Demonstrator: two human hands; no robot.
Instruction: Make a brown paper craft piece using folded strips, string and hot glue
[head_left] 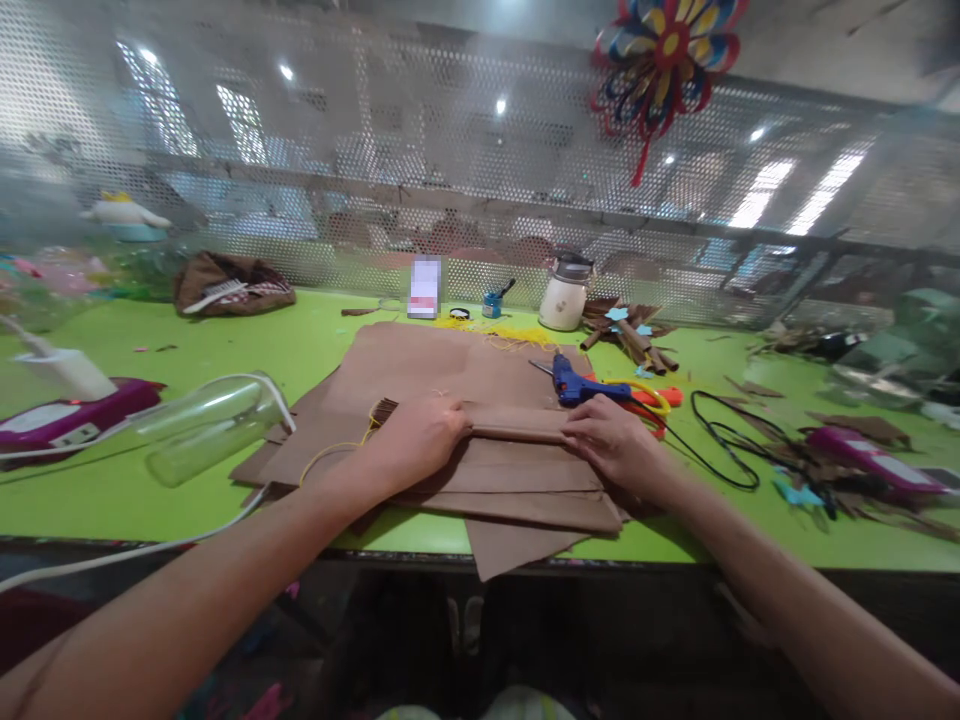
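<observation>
Between my two hands lies a narrow folded strip of brown paper (517, 424), stretched sideways over a stack of brown paper sheets (427, 360). My left hand (424, 435) is closed on the strip's left end. At its right end, my right hand (611, 440) pinches the paper between thumb and fingers. A bundle of thin brown sticks or strands (385, 410) pokes out beside my left hand, with yellow string (330, 455) trailing from it. Just beyond my right hand rests a blue glue gun (574, 383) with its nozzle pointing left, next to orange-handled scissors (649, 400).
On the green table (360, 310) stand a phone (424, 288), a small blue jar (492, 304) and a white jug (564, 295). A clear bottle (214, 430) lies left near a purple power strip (79, 420). A black cable (720, 455) loops at right. Brown paper rolls (637, 345) sit behind.
</observation>
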